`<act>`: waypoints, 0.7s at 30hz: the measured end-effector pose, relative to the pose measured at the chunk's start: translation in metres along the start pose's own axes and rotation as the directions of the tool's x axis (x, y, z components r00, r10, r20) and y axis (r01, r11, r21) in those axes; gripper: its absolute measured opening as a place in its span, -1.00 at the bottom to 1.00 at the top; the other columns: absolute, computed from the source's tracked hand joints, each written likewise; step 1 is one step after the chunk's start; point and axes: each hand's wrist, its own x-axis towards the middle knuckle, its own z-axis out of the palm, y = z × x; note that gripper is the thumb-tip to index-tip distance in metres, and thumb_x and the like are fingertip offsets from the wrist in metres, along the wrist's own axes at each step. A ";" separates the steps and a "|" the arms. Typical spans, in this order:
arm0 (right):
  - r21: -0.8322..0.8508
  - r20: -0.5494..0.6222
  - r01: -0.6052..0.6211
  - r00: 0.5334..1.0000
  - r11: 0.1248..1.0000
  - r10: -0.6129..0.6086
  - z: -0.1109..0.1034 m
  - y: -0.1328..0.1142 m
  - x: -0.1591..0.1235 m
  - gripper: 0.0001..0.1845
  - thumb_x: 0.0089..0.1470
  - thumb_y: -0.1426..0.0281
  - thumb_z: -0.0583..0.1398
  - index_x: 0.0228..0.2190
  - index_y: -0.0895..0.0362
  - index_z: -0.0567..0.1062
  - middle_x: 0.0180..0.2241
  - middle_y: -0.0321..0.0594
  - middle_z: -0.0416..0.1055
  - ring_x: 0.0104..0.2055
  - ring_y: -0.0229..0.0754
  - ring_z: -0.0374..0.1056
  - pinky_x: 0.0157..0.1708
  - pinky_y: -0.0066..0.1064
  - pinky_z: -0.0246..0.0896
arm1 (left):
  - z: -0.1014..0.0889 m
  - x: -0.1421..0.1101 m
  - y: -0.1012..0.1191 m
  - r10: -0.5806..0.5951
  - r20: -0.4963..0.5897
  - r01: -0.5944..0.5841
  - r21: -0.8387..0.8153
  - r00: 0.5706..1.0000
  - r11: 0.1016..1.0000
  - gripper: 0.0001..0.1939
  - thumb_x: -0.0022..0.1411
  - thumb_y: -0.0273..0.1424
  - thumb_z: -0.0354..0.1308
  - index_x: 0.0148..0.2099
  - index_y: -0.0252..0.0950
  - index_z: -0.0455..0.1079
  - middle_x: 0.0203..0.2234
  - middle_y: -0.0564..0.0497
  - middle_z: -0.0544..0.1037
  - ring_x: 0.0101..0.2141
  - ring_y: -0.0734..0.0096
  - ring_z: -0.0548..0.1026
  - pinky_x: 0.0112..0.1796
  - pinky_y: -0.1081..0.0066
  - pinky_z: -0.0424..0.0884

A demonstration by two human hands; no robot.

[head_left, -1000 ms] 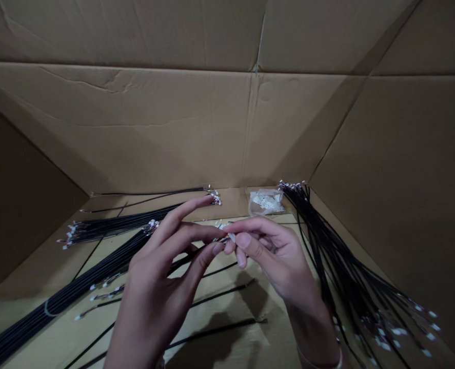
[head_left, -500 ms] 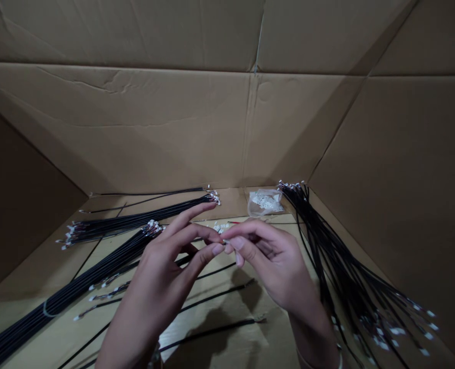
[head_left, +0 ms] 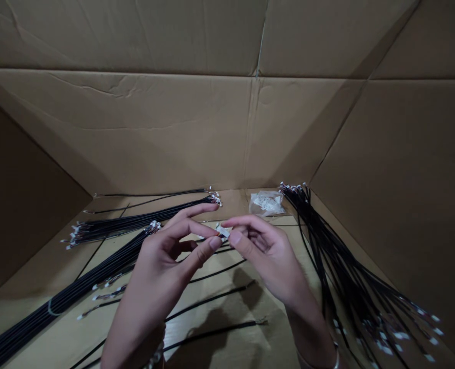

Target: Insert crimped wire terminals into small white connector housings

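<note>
Where left hand (head_left: 161,256) and right hand (head_left: 268,253) meet, a white connector (head_left: 223,231) sits.

Hands: 2, left hand (head_left: 158,261) and right hand (head_left: 269,261). Small white connector (head_left: 223,231) at the fingertips: 1. Black wire bundles: 3, upper bundle (head_left: 142,218), lower bundle (head_left: 73,287), right bundle (head_left: 327,261). Clear plastic bag (head_left: 266,203): 1. Cardboard box (head_left: 196,133): 1. Loose black wires (head_left: 208,302): several, exact count unclear.

The cardboard box (head_left: 142,133) is plain tan with darker folds. The bundled wires (head_left: 342,266) are black, tipped with white connectors (head_left: 400,335); a clear plastic bag (head_left: 255,209) shows white pieces (head_left: 268,203).
</note>
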 end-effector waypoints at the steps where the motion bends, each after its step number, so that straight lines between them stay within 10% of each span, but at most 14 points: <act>1: -0.019 0.008 0.015 1.000 1.000 -0.015 0.001 0.001 0.001 -0.88 0.23 0.27 0.33 -0.24 0.04 0.65 -0.38 -0.27 0.52 -0.34 -0.17 0.34 -0.31 -0.33 0.25 | 0.000 0.000 0.000 0.002 0.003 -0.002 -0.006 1.000 1.000 -0.80 0.20 -0.18 0.37 -0.43 -0.11 0.60 0.13 0.02 0.62 0.00 0.17 0.64 -0.04 0.31 0.61; 21: -0.038 -0.029 0.081 0.996 0.996 -0.083 0.004 0.008 0.004 -0.91 0.20 0.35 0.31 -0.35 0.08 0.61 -0.40 -0.31 0.58 -0.37 -0.24 0.38 -0.33 -0.36 0.26 | 0.009 0.000 0.001 -0.023 -0.143 0.015 -0.054 0.989 0.998 -0.81 0.13 -0.20 0.45 -0.44 -0.14 0.63 0.07 0.06 0.65 -0.05 0.33 0.64 -0.27 0.63 0.55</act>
